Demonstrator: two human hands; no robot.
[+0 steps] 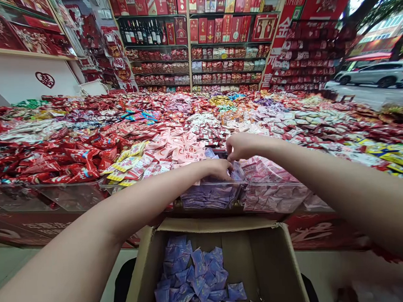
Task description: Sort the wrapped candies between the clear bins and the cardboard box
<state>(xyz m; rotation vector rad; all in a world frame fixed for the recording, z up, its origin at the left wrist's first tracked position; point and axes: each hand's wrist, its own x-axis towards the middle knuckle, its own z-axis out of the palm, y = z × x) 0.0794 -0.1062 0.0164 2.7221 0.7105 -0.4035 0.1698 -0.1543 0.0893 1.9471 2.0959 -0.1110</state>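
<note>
My left hand (221, 169) reaches into a clear plastic bin (190, 200), its fingers curled down around small purple candy packets. My right hand (240, 147) comes in from the other side with fingers pinched, close to the left fingertips. A purple candy packet (237, 171) shows at both sets of fingertips; how each finger grips it is partly hidden. Flat stacks of purple packets (208, 195) show through the bin's front wall. Below stands an open cardboard box (258, 259) with loose purple candy packets (195, 274), mostly in its left half.
Pink packets (275, 192) fill the bin on the right. Pale pink packets (181, 147), yellow packets (131, 160) and red packets (72, 160) lie leftward. Shelves (189, 45) with bottles and red boxes stand behind. A white car (374, 74) is outside at right.
</note>
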